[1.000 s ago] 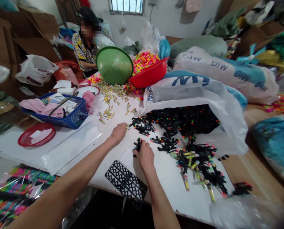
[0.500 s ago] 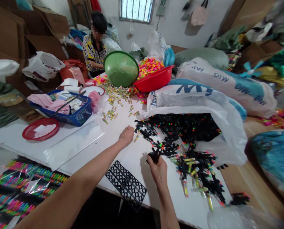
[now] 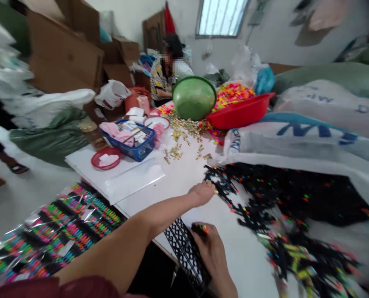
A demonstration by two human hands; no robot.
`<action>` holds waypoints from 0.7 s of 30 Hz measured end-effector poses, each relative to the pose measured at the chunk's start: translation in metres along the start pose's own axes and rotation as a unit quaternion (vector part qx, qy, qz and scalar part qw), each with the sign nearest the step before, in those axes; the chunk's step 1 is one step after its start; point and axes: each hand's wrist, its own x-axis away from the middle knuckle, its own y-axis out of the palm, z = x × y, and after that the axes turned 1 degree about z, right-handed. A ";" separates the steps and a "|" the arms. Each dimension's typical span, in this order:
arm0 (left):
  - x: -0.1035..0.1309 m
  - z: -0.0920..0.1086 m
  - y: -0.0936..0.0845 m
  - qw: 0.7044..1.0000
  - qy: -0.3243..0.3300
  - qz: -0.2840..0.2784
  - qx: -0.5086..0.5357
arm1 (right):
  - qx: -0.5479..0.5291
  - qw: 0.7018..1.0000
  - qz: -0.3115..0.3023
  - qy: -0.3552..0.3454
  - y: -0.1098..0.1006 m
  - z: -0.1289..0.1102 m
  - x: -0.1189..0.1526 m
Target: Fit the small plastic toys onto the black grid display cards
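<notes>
My left hand [image 3: 203, 193] reaches over the white table to the near-left edge of a heap of small black plastic toy pieces [image 3: 224, 188]. Its fingers are curled together, and whatever is in them is hidden; a small yellowish bit shows by the fingertips. Lower down, my right hand [image 3: 212, 248] is closed around a black toy piece [image 3: 200, 228] with an orange tip. That hand hovers over or beside a black perforated plastic tray [image 3: 184, 248] at the table's front edge, hiding part of it.
The heap spills from a large white sack [image 3: 259, 142]. Yellow-printed tubes [image 3: 299, 256] lie mixed with black pieces at right. Further back stand a blue basket [image 3: 144, 149], a red basket [image 3: 105, 159], a green basin [image 3: 193, 97] and a red basin [image 3: 240, 116]. A person [image 3: 164, 78] sits behind.
The view has swung left, bringing a standing person's legs into sight. My right hand has moved from the heap toward the perforated tray with the black toy piece. My left hand stays near the heap's edge.
</notes>
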 end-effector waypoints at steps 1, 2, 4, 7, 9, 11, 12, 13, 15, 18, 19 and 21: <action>-0.001 -0.008 -0.014 0.999 -0.011 0.013 0.029 | 0.024 0.999 -0.009 -0.035 0.004 0.004 -0.005; 0.001 -0.017 -0.031 0.997 -0.026 0.031 0.062 | 0.043 0.997 -0.022 -0.064 0.008 0.008 -0.013; 0.014 -0.037 -0.068 0.986 -0.059 0.079 0.134 | 0.063 0.991 -0.054 -0.106 0.022 0.010 -0.037; 0.055 -0.060 -0.111 0.952 -0.091 0.164 0.242 | 0.040 0.987 -0.089 -0.127 0.048 -0.009 -0.079; 0.086 -0.067 -0.121 0.928 -0.091 0.202 0.300 | -0.008 0.994 -0.071 -0.088 0.057 -0.029 -0.099; 0.109 -0.066 -0.116 0.913 -0.077 0.205 0.343 | -0.079 0.996 -0.020 -0.032 0.050 -0.045 -0.104; 0.116 -0.062 -0.109 0.907 -0.065 0.191 0.369 | -0.112 0.994 0.009 -0.014 0.041 -0.052 -0.101; 0.120 -0.057 -0.100 0.900 -0.050 0.168 0.400 | -0.137 0.990 0.037 -0.005 0.030 -0.057 -0.094; 0.124 -0.042 -0.078 0.879 -0.026 0.106 0.463 | -0.156 0.985 0.077 0.003 0.007 -0.065 -0.073; 0.124 -0.014 -0.047 0.858 -0.026 0.025 0.513 | -0.157 0.978 0.126 0.056 -0.017 -0.071 -0.039; 0.124 -0.006 -0.039 0.857 -0.027 0.010 0.515 | -0.166 0.972 0.146 0.075 -0.022 -0.072 -0.030; 0.125 0.006 -0.028 0.857 -0.021 -0.007 0.514 | -0.182 0.960 0.189 0.097 -0.029 -0.073 -0.017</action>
